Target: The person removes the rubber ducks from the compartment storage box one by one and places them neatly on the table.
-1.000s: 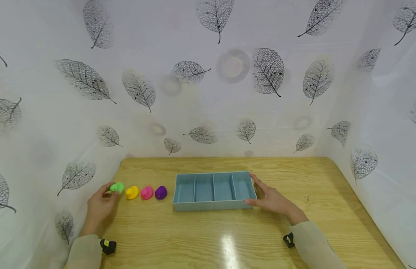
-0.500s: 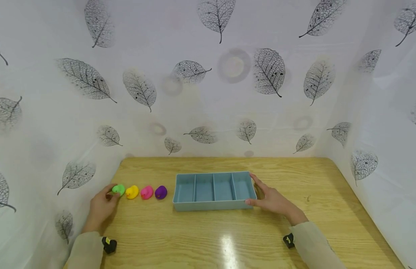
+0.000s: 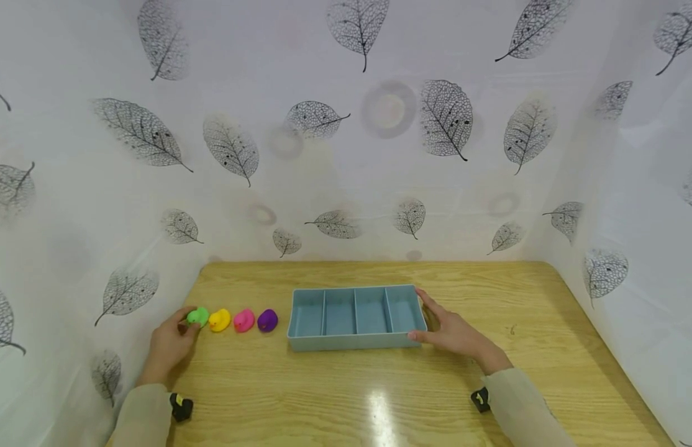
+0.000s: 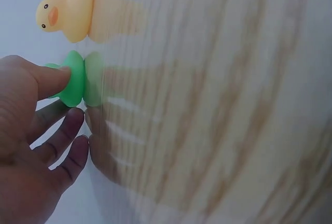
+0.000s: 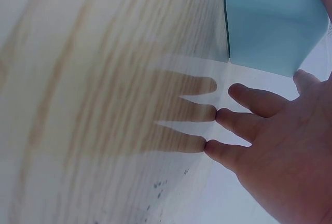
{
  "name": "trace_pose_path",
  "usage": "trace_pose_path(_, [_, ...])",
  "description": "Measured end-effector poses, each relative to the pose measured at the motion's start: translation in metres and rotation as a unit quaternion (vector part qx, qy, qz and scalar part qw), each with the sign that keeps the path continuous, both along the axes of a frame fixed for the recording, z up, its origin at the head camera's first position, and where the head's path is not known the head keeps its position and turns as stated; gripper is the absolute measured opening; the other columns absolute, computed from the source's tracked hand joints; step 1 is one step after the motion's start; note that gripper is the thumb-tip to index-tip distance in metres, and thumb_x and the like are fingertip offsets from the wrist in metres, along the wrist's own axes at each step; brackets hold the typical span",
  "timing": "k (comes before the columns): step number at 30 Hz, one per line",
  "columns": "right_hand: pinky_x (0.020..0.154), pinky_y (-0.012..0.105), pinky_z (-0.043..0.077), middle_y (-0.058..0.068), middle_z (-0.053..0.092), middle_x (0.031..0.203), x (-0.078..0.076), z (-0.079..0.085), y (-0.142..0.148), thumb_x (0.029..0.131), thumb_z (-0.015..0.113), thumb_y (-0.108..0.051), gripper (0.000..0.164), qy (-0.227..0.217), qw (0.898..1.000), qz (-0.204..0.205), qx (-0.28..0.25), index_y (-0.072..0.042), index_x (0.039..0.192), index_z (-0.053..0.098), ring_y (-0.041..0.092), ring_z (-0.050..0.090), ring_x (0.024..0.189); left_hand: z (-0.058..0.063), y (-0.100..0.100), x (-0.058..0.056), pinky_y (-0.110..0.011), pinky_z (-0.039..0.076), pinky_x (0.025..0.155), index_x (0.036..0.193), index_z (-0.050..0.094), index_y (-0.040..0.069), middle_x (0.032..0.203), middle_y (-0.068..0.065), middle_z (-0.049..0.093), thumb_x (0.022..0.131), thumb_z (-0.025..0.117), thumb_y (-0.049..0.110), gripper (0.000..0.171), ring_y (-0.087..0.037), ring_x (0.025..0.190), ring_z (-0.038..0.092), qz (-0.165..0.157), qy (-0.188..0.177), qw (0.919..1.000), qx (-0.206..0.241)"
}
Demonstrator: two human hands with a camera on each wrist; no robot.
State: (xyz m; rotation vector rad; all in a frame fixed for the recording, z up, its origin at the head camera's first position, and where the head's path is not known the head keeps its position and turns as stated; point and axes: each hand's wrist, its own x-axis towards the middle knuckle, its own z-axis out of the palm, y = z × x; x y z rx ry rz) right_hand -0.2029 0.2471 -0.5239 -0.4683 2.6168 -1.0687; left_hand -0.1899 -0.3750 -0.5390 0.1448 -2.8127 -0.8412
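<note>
My left hand point(image 3: 169, 344) pinches a small green rubber duck point(image 3: 197, 316) at the left end of a row of ducks. In the left wrist view the thumb lies across the green duck point(image 4: 77, 81), whose base is right at the tabletop; the other fingers spread below it. Beside it stand a yellow duck point(image 3: 220, 320), a pink duck point(image 3: 244, 320) and a purple duck point(image 3: 268, 320). My right hand point(image 3: 458, 335) holds the right end of a blue-grey divided box point(image 3: 351, 342), thumb at the front corner and index finger at the back corner. Its other fingers touch the table.
The box has several compartments in a row, with nothing in them. The wooden table point(image 3: 301, 397) ends at a white leaf-print curtain point(image 3: 346, 186) at the back and sides. A black device sits at each wrist.
My left hand has shifted the green duck slightly right and towards me, close beside the yellow duck. The right hand and the box have not moved.
</note>
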Motion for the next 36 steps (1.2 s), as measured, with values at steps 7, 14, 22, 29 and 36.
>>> trace_pose_path(7, [0.111,0.074,0.041,0.022,0.023,0.173,0.000,-0.001,-0.001,0.095,0.071,-0.059,0.103,0.004,1.000,0.002,0.000,-0.043,0.169,0.001,0.060,0.041,0.145,-0.002,-0.004,0.000,-0.041,0.049,0.075,0.145,0.054,-0.004,0.104,-0.028,0.071,0.101,0.064,0.011,0.048,-0.035,0.092,0.065,-0.007,-0.012,0.9999,-0.007])
trace_pose_path(14, [0.111,0.074,0.041,0.023,0.025,0.172,0.001,0.000,0.001,0.095,0.071,-0.060,0.102,0.001,1.000,0.002,-0.003,-0.046,0.168,0.001,0.059,0.041,0.145,-0.007,-0.006,0.000,-0.041,0.051,0.074,0.147,0.052,-0.003,0.108,-0.029,0.072,0.099,0.066,0.010,0.052,-0.035,0.091,0.067,-0.011,0.002,0.9999,-0.006])
trace_pose_path(22, [0.110,0.074,0.041,0.024,0.026,0.172,0.000,-0.001,0.002,0.095,0.071,-0.059,0.102,0.005,1.000,0.003,-0.001,-0.045,0.168,0.001,0.059,0.042,0.145,-0.001,-0.004,0.003,-0.038,0.052,0.074,0.154,0.043,-0.005,0.135,-0.035,0.063,0.099,0.067,0.008,0.061,-0.032,0.091,0.067,-0.030,0.017,0.9993,-0.010])
trace_pose_path(29, [0.111,0.075,0.040,0.023,0.024,0.173,0.000,0.001,0.001,0.094,0.071,-0.060,0.104,0.001,1.000,0.001,-0.001,-0.040,0.170,0.003,0.060,0.040,0.145,0.010,-0.002,0.006,-0.055,0.059,0.082,0.158,0.034,-0.006,0.139,-0.045,0.054,0.100,0.066,0.012,0.069,-0.045,0.099,0.069,-0.028,-0.013,0.9995,-0.001])
trace_pose_path(36, [0.110,0.076,0.039,0.024,0.024,0.172,-0.002,0.000,0.000,0.093,0.072,-0.061,0.105,0.012,1.000,0.005,0.004,-0.035,0.171,0.005,0.060,0.040,0.145,0.033,0.009,0.007,-0.071,0.051,0.094,0.158,0.034,-0.007,0.146,-0.045,0.048,0.107,0.057,0.023,0.063,-0.060,0.120,0.058,-0.007,0.010,0.9999,-0.002])
